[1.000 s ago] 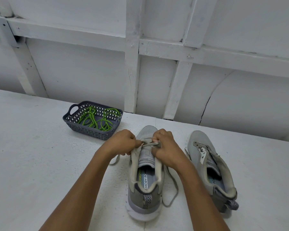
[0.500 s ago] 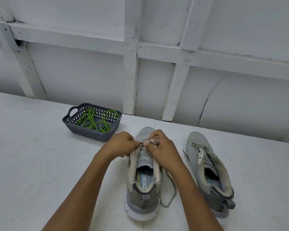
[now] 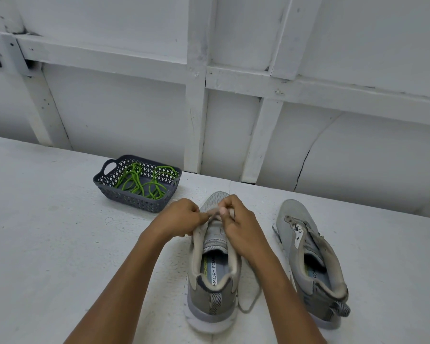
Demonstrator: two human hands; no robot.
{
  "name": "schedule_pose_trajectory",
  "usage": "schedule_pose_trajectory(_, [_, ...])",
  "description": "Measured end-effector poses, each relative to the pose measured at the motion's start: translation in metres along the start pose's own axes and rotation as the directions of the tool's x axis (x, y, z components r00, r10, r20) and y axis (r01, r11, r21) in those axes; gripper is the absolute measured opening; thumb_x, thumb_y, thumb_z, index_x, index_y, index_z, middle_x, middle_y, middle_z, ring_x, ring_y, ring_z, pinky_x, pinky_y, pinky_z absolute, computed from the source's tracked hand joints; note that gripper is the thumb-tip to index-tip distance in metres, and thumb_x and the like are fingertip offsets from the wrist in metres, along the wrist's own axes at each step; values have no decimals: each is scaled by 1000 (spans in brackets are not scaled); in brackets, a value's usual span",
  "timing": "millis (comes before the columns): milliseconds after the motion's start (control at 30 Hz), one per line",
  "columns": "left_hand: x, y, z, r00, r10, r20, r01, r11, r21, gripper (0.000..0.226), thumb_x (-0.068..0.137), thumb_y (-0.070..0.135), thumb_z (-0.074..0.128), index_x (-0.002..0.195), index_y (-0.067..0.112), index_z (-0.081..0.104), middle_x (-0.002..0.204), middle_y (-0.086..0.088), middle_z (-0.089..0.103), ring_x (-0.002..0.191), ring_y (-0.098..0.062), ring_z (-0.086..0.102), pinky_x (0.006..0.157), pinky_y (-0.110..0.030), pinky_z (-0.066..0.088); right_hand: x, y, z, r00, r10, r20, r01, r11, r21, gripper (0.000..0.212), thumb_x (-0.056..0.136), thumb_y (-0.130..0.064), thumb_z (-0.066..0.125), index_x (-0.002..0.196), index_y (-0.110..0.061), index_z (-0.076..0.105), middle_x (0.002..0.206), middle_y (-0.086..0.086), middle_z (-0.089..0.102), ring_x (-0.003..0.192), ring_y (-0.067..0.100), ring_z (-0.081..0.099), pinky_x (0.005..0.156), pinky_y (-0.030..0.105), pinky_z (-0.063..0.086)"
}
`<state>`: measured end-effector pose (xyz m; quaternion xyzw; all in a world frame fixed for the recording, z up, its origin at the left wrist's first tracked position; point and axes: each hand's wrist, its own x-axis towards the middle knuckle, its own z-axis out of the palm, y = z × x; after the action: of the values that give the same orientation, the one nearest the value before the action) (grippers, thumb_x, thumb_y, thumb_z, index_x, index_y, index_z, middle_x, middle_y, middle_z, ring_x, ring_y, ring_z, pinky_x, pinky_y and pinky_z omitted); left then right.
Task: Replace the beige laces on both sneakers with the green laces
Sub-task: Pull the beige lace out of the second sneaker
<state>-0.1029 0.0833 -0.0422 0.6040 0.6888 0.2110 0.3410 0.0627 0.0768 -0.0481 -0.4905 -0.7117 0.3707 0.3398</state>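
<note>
Matt plastic basket (image 3: 124, 196); cloth sneakers (image 3: 212, 289); rough painted table (image 3: 47, 244).

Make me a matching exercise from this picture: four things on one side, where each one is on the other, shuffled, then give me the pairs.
Things:
1. green laces
2. basket
3. middle sneaker
4. outer sneaker

Places:
A. its beige lace pinched by the left hand and right hand
B. inside the basket
C. back left of both sneakers
D. alone, right of both arms

Pairs: 1-B, 2-C, 3-A, 4-D
</note>
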Motion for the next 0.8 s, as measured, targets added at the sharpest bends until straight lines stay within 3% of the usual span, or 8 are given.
schedule_pose_trajectory(100, [0, 0, 0, 1000, -1, 8, 1, 1000, 0, 33, 90, 29, 61, 64, 9, 59, 59, -5, 59, 54, -18, 54, 55, -28, 47, -2, -1, 4, 995, -32, -98, 36, 998, 44, 13, 104, -18, 43, 93, -23, 49, 83, -6, 66, 81, 7, 61, 72, 20, 44])
schedule_pose_trajectory(233, [0, 1, -1, 1000, -2, 4, 2, 1000, 11, 32, 90, 27, 60, 64, 10, 59, 59, -4, 59, 50, -15, 54, 51, -24, 46, 3, -5, 3, 969, -55, -242, 51, 998, -23, 4, 100, -29, 51, 101, -26, 54, 89, -11, 56, 86, 12, 52, 76, 29, 39])
schedule_pose_trajectory(333, [1, 1, 0, 1000, 1, 2, -1, 1000, 12, 32, 90, 27, 60, 63, 10, 58, 57, -3, 58, 48, -15, 53, 51, -24, 44, 9, -6, -4, 988, 41, -149, -98, 911, -401, 16, 92, -37, 60, 104, -28, 66, 95, -14, 60, 106, 18, 49, 89, 34, 39])
schedule_pose_trajectory(400, [1, 1, 0, 1000, 1, 7, -1, 1000, 9, 32, 90, 27, 60, 63, 10, 59, 58, -3, 59, 49, -16, 53, 52, -25, 45, 12, -6, -7, 982, 156, -108, -189, 835, -517, 17, 88, -39, 62, 99, -30, 72, 104, -5, 68, 112, 22, 47, 93, 34, 41])
schedule_pose_trajectory(500, [1, 1, 0, 1000, 1, 8, -1, 1000, 4, 31, 90, 26, 60, 63, 11, 58, 58, -3, 59, 48, -15, 53, 52, -24, 46, 14, -7, -8, 981, 166, -97, -192, 863, -467, 8, 85, -29, 64, 83, -31, 71, 95, -2, 67, 107, 22, 51, 90, 35, 45])
schedule_pose_trajectory(600, [0, 2, 0, 1000, 0, 4, 0, 1000, -5, 31, 90, 25, 59, 62, 11, 57, 55, -2, 57, 43, -10, 50, 47, -19, 41, 15, -7, -6, 989, 143, -38, -145, 896, -420, 15, 90, -22, 59, 79, -32, 61, 96, -7, 54, 108, 19, 47, 90, 36, 43])
schedule_pose_trajectory(733, [-1, 1, 0, 1000, 1, 7, -1, 1000, -25, 31, 90, 23, 59, 62, 11, 57, 55, -2, 56, 46, -12, 51, 49, -22, 43, 9, -13, -7, 990, 127, -64, -129, 991, -30, 16, 100, -19, 46, 88, -25, 52, 106, -8, 63, 106, 13, 55, 81, 27, 42])
schedule_pose_trajectory(800, [-2, 1, 0, 1000, 1, 11, -1, 1000, -30, 29, 90, 23, 58, 64, 10, 58, 57, -2, 57, 48, -13, 52, 49, -22, 44, 8, -16, -10, 986, 155, -64, -142, 974, 179, 16, 103, -20, 41, 89, -22, 50, 93, -7, 74, 95, 14, 65, 83, 31, 48])
